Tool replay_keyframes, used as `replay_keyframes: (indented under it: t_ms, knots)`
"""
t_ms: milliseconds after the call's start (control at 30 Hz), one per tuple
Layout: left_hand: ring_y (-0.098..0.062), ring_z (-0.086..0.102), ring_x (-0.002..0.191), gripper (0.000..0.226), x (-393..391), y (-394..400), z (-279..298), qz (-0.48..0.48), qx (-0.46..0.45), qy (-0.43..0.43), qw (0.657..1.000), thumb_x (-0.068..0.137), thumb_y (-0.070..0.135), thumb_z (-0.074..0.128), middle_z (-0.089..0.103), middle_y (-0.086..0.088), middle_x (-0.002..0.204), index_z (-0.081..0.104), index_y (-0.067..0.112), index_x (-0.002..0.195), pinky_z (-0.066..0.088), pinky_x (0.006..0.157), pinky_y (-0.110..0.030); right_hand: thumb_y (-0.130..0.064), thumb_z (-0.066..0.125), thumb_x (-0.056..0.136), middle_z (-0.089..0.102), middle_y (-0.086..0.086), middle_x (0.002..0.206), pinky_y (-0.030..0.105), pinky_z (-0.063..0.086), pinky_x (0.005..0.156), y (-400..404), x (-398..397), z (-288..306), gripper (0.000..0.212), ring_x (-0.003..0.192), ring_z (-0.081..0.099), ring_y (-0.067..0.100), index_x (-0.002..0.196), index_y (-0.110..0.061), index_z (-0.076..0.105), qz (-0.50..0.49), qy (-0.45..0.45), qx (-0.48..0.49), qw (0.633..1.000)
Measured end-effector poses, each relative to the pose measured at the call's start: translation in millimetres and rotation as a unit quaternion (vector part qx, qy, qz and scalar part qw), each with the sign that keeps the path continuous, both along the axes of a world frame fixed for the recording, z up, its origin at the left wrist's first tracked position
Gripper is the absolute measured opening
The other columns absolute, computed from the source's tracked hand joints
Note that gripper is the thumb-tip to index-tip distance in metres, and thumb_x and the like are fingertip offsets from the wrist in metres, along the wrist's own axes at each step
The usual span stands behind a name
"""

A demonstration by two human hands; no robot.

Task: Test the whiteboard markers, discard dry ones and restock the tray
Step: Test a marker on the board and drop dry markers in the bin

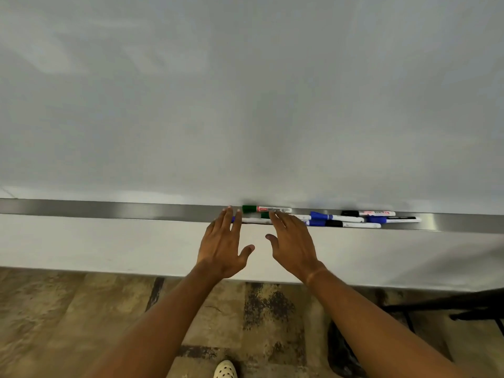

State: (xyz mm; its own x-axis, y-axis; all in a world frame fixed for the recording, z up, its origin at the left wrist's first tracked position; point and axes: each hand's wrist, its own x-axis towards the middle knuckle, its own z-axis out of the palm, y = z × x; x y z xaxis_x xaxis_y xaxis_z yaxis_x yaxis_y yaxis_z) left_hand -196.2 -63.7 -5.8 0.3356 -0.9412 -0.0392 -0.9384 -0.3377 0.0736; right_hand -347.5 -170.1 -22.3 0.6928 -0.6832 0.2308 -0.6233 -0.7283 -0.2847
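A blank whiteboard (pixel 245 91) fills the view, and along its foot runs a metal tray (pixel 109 210) where the markers lie scattered just right of centre: a green-capped marker (pixel 266 209) nearest the board, blue-capped and black-capped ones further right. The left hand (pixel 222 242) and right hand (pixel 293 241) both reach in flat, fingers straight, gripping nothing (fingertips at the tray's edge). Light, stiff, smooth barrels should roll easily, so pinching mid-barrel looks safest.

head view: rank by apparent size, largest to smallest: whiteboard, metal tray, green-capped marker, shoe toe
1. whiteboard
2. metal tray
3 and 4. green-capped marker and shoe toe: unsure, since the shoe is cut off by the frame edge and lies at a different depth.
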Motion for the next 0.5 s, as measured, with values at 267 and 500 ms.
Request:
replay_keyframes:
  t_ms: [267, 500]
  knots:
    - [-0.025, -0.010, 0.145, 0.088, 57.8, 1.2, -13.1, -0.019, 0.011, -0.002, 1.000, 0.090, 0.062, 0.033, -0.009, -0.011, 0.158, -0.006, 0.012, 0.150, 0.002, 0.117, -0.039, -0.020, 0.075, 0.081, 0.062, 0.014, 0.125, 0.042, 0.042, 0.102, 4.1, 68.8, -10.8, 0.050, 0.117, 0.057, 0.032, 0.126, -0.005, 0.059, 0.020, 0.077, -0.019, 0.997]
    - [-0.025, -0.005, 0.145, 0.081, 81.9, 1.0, -19.9, -0.038, 0.009, 0.029, 0.999, 0.094, 0.054, 0.036, -0.003, -0.010, 0.158, -0.002, 0.010, 0.150, 0.006, 0.118, -0.039, -0.006, 0.062, 0.084, 0.062, 0.008, 0.118, 0.038, 0.039, 0.097, 3.0, 97.8, -9.3, 0.036, 0.111, 0.053, 0.026, 0.120, -0.013, 0.061, 0.010, 0.146, -0.022, 0.989]
